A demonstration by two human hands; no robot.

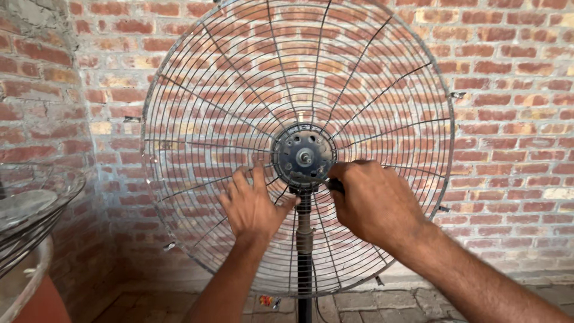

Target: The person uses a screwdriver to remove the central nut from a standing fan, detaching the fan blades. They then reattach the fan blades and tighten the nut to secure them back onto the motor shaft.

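Right hand (373, 200) grips a dark tool (mostly hidden) at the hub (303, 157); left hand (254, 203) spread flat on the upright, camera-facing fan guard (239, 90).

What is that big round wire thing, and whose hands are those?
The picture comes from a camera worn on a person's head, so you see that person's own two bare hands from above. The big round silver wire cage is the back guard of a standing fan, set on a dark metal pole in front of a red brick wall. The blades are off, so the round grey metal hub in the middle shows. The left hand rests flat and open on the wires. The right hand has its grip closed around a small dark thing by the hub; I cannot tell what. Another wire guard lies at the left.
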